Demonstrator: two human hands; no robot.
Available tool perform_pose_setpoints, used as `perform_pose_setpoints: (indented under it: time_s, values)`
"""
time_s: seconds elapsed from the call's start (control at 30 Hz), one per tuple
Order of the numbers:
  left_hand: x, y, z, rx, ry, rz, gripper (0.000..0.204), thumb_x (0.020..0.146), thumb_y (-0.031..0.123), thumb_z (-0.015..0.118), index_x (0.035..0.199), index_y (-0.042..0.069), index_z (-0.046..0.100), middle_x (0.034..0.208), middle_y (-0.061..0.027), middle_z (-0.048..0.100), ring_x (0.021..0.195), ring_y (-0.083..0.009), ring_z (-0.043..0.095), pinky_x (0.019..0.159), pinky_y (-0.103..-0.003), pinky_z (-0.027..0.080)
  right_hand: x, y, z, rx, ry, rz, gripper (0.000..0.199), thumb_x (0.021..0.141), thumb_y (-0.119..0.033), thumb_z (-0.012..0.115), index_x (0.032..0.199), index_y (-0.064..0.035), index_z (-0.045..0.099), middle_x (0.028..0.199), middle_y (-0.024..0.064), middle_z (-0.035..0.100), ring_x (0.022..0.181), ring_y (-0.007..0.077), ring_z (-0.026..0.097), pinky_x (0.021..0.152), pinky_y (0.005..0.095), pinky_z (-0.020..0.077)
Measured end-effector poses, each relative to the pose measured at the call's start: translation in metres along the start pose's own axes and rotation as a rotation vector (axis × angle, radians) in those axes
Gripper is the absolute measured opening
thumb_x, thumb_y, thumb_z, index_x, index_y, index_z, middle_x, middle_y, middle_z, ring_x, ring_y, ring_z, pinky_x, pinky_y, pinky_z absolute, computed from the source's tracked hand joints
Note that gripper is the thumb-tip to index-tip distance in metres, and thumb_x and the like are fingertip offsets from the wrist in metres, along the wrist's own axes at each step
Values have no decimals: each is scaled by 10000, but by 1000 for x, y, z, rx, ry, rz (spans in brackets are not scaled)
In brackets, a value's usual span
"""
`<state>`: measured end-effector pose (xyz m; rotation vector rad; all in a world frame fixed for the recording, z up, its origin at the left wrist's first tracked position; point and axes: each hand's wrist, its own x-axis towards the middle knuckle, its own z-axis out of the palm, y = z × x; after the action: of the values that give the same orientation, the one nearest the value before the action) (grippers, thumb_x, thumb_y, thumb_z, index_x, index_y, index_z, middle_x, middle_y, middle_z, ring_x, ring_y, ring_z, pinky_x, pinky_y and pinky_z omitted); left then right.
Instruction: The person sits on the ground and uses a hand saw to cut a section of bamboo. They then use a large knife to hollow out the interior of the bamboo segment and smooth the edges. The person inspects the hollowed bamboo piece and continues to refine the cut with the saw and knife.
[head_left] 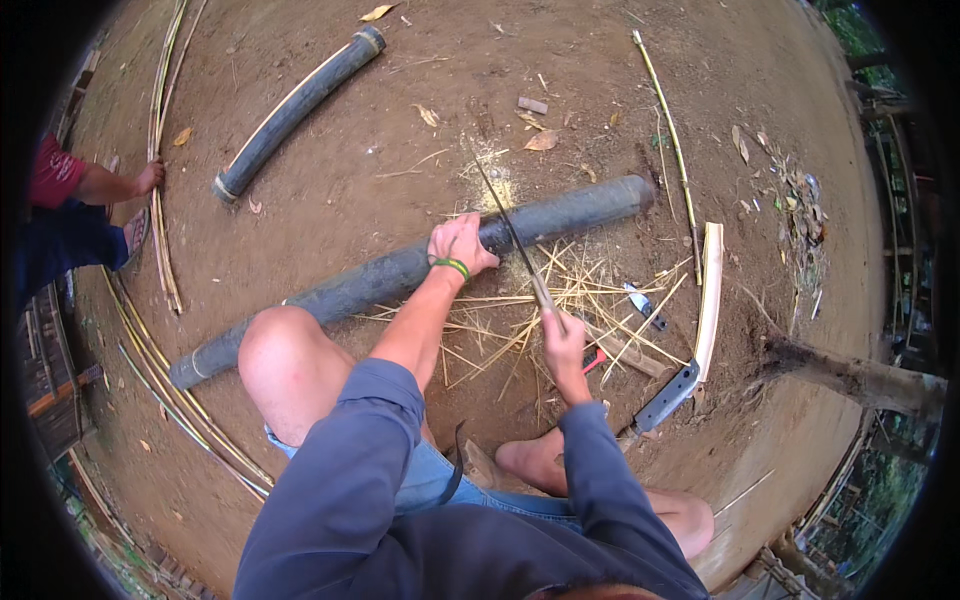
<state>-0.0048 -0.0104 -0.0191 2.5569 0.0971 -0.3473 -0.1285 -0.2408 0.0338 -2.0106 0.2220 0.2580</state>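
A long, dark, thick bamboo pole (375, 283) lies slantwise on the ground in front of me, my bent left knee against its near side. My left hand (462, 243) is closed over the pole near its middle. In my right hand (563, 345) is the handle of a saw (512, 232). Its thin blade lies across the pole just right of my left hand, with the tip pointing away to the far left. Pale sawdust (495, 195) is scattered on the soil beyond the pole. Whether the blade has cut into the pole I cannot tell.
Thin split sticks (560, 300) lie scattered before me. At the right are a black blade with holes (668, 395), a pale split bamboo piece (710, 300) and a red-handled tool (594, 361). Another bamboo section (300, 112) lies far left. A person's hand (150, 177) touches long strips (160, 230).
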Motion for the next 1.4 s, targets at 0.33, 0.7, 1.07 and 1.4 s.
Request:
perform_pose_setpoints:
  time_s: [0.33,0.7,1.07,1.4]
  values:
    - [-9,-6,3,85,7,27,778,570,411,938,1218,79,661,1222,-134,683,1151,-359,660,1002,-466,549,-5,-9,-2,-5,17,-42,436,1017,-316,643,749,27,646,556,36,478,519,146,437,525,385,344]
    - [10,-12,-12,130,25,115,854,590,536,925,1252,73,647,1160,-167,713,1130,-370,667,980,-488,549,36,-60,18,9,3,142,493,998,-366,631,731,47,601,580,12,458,566,122,414,527,390,317]
    - [19,-19,-27,14,-278,11,999,559,520,937,1423,136,617,1212,-207,691,1183,-384,644,1057,-486,498,-39,-74,-33,174,86,-146,386,1029,-267,604,746,-4,598,559,9,474,526,99,416,504,329,293]
    - [9,2,-5,221,33,-46,1045,607,530,945,1449,88,512,1312,-158,640,1247,-348,607,1061,-512,468,-19,1,7,44,92,-106,403,1008,-288,639,755,25,624,544,83,478,500,180,425,519,393,318]
